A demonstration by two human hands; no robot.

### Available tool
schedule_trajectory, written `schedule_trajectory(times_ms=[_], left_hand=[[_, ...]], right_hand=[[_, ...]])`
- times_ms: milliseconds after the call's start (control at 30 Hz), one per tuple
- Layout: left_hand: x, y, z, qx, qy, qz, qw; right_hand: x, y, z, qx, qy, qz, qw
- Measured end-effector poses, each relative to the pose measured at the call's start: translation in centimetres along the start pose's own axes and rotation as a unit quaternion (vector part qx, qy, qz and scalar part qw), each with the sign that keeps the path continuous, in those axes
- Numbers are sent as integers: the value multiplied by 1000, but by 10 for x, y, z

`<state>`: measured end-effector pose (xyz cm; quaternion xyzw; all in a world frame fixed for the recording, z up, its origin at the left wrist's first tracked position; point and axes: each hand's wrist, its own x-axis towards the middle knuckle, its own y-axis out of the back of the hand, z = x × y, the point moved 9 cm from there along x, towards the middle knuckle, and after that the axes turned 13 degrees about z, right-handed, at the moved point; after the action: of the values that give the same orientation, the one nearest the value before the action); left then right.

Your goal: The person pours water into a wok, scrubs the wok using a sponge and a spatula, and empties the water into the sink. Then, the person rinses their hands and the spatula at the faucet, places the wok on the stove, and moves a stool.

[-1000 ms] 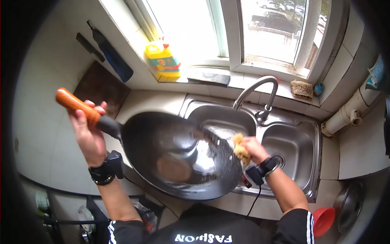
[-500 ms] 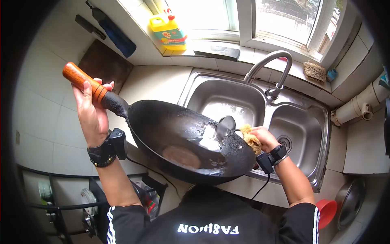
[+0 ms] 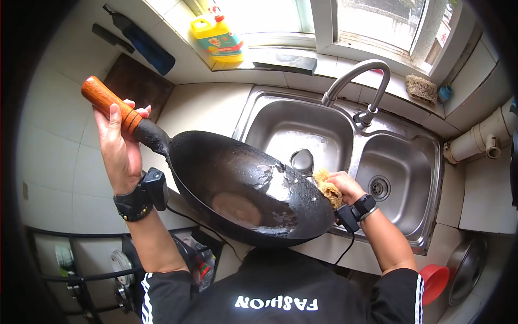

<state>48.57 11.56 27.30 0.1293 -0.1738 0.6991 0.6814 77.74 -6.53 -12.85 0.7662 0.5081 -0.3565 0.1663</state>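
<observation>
A black wok [image 3: 232, 183] is held tilted in front of me, partly over the left sink basin [image 3: 302, 127], its inside wet and shiny. My left hand [image 3: 120, 146] is wrapped round its orange-brown wooden handle [image 3: 110, 102] at the upper left. At the wok's far right rim, my right hand [image 3: 347, 186] grips a yellowish scrubber [image 3: 328, 190], pressed against the rim's outer side. A round metal utensil [image 3: 302, 161] lies in the left basin just behind the rim.
A curved faucet [image 3: 359, 75] stands behind the two basins. The sill holds a yellow detergent jug [image 3: 218, 40], a dark flat block [image 3: 285, 63] and a tan sponge [image 3: 421, 89]. At right are a red bowl [image 3: 434, 283] and a dark lid [image 3: 467, 264].
The camera view has shifted, bringing more of the sink into sight. The wok and my left hand sit slightly higher in view, and my right hand with the scrubber has moved along the rim.
</observation>
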Motion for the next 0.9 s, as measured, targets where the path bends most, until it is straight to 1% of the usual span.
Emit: schedule_trajectory(times_ms=[100,200,300,500,633,667,700,767,800,833,867,900], left_hand=[[1,-3,-4,3,4,0,1000],[1,-8,-6,6,5,1,1000],[1,-11,-6,6,5,0,1000],[1,-16,-5,6,-3,6,1000],[0,-10,-3,10,-11,23,1000],[-1,-9,-1,-8,-11,22,1000],[0,0,-3,-21,5,70,997],[-2,5,2,-86,31,6,996],[-6,10,5,-93,31,51,994],[-7,19,8,-124,22,72,989],[-7,32,11,-143,12,88,986],[-7,43,12,-162,5,103,981]], right_hand=[[4,0,4,10,3,-8,1000],[-1,0,6,-40,-23,-16,999],[1,1,7,-11,-13,-8,1000],[0,1,6,-15,3,-15,1000],[4,2,7,41,15,-21,999],[1,1,3,48,16,-16,999],[-1,4,0,55,18,-10,998],[6,6,1,58,36,-23,997],[9,5,0,90,39,-33,995],[10,5,-2,122,43,-44,991],[8,2,-4,97,28,-65,993],[4,2,-11,94,50,-78,991]])
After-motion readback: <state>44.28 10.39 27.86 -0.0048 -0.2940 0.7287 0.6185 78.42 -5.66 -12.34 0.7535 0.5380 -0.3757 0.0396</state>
